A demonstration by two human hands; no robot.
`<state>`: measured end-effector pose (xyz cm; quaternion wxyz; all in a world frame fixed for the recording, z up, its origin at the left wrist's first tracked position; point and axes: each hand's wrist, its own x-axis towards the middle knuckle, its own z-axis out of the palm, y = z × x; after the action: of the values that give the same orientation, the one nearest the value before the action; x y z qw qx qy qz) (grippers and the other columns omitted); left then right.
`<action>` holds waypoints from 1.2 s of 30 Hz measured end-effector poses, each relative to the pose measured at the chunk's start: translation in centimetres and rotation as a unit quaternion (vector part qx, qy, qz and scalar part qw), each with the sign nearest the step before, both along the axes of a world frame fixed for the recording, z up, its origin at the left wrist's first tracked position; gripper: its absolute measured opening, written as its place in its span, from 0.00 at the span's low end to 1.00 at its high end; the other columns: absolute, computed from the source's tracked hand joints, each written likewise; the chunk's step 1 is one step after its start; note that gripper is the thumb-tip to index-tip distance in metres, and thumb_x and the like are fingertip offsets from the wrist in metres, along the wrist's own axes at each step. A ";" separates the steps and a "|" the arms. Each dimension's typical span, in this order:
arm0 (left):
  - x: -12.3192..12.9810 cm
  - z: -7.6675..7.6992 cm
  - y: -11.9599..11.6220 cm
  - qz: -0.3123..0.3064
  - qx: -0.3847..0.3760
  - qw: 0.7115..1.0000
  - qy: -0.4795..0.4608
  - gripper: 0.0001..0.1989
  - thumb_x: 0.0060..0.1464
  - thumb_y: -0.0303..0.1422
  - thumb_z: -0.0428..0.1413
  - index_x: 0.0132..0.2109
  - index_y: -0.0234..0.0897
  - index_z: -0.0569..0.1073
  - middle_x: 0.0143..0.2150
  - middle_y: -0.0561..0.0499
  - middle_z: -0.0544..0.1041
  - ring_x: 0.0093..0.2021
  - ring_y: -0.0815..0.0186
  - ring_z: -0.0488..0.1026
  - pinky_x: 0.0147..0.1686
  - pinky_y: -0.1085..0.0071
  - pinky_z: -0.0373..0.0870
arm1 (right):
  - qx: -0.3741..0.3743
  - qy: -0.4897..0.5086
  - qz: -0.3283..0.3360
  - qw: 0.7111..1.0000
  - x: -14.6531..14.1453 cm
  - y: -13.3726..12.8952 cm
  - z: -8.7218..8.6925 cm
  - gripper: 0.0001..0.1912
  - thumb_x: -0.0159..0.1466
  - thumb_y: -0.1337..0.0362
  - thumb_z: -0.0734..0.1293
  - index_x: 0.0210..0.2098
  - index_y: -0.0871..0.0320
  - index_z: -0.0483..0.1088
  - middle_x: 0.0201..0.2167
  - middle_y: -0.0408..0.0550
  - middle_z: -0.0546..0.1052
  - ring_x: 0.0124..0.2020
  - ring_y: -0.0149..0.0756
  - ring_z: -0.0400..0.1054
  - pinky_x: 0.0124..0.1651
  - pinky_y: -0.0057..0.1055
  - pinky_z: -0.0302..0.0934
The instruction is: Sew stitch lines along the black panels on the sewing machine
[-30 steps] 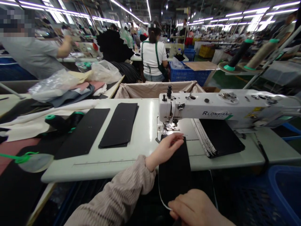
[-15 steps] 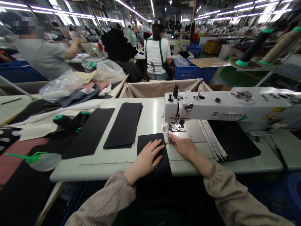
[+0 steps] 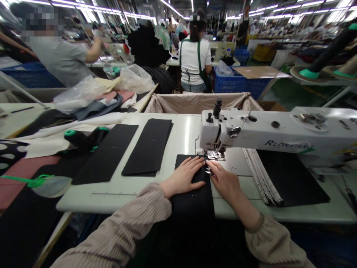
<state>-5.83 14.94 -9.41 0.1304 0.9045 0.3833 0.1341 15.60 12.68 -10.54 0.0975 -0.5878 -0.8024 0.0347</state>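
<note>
My left hand (image 3: 186,175) lies flat, fingers stretched out, on a black fabric panel (image 3: 192,212) that hangs over the table's front edge. My right hand (image 3: 225,180) is closed around a pair of thread snips (image 3: 208,171); only their pointed metal tips show below the fingers. Its fingertips meet the panel's right edge, just in front of the presser foot (image 3: 213,154) of the white sewing machine (image 3: 251,128). The panel's far end reaches up beside the machine's needle area.
Black panels (image 3: 147,149) lie stacked to the left, with another panel (image 3: 107,154) beyond. A pile of black pieces with white edges (image 3: 292,178) sits under the machine arm. Thread cones (image 3: 78,139) stand at left. Behind the table is a cloth-lined bin (image 3: 195,97); co-workers sit farther back.
My left hand and the panel have shifted right and forward, closer to the presser foot. The snips' tips now show at my right hand. The view has turned slightly.
</note>
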 end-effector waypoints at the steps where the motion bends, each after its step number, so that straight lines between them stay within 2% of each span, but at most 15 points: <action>1: 0.0 0.0 0.0 0.003 0.000 1.000 0.000 0.39 0.58 0.51 0.55 0.70 0.40 0.54 0.71 0.47 0.56 0.72 0.57 0.49 0.70 0.55 0.45 | -0.003 -0.007 0.003 1.000 0.0 0.0 0.0 0.29 0.67 0.63 0.57 0.67 0.43 0.56 0.66 0.39 0.64 0.43 0.35 0.75 0.35 0.32 0.70; 5: 0.0 -0.1 0.0 0.018 0.002 1.000 0.003 0.37 0.60 0.51 0.53 0.70 0.42 0.53 0.72 0.49 0.53 0.72 0.56 0.47 0.70 0.53 0.44 | -0.009 -0.030 0.006 0.999 0.0 0.1 0.1 0.30 0.66 0.63 0.59 0.67 0.42 0.55 0.66 0.38 0.64 0.40 0.35 0.75 0.32 0.32 0.70; 12: -0.1 -0.3 0.5 0.003 -0.001 1.000 0.012 0.38 0.59 0.51 0.54 0.70 0.40 0.54 0.72 0.48 0.53 0.73 0.56 0.46 0.71 0.54 0.42 | -0.008 -0.030 0.004 0.999 0.0 0.2 0.2 0.30 0.66 0.63 0.59 0.67 0.43 0.56 0.66 0.40 0.64 0.38 0.33 0.75 0.32 0.30 0.68; 36: -0.2 -0.2 0.7 -0.009 -0.003 1.000 -0.010 0.37 0.59 0.51 0.54 0.69 0.40 0.55 0.71 0.46 0.57 0.72 0.55 0.49 0.70 0.52 0.43 | -0.023 -0.021 0.002 1.000 -0.1 0.1 0.4 0.29 0.67 0.62 0.58 0.67 0.44 0.57 0.66 0.40 0.64 0.41 0.35 0.75 0.35 0.31 0.69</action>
<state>-6.08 15.61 -9.66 0.1378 0.9061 0.3743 0.1408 15.49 12.79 -10.13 0.0671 -0.5888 -0.8045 0.0405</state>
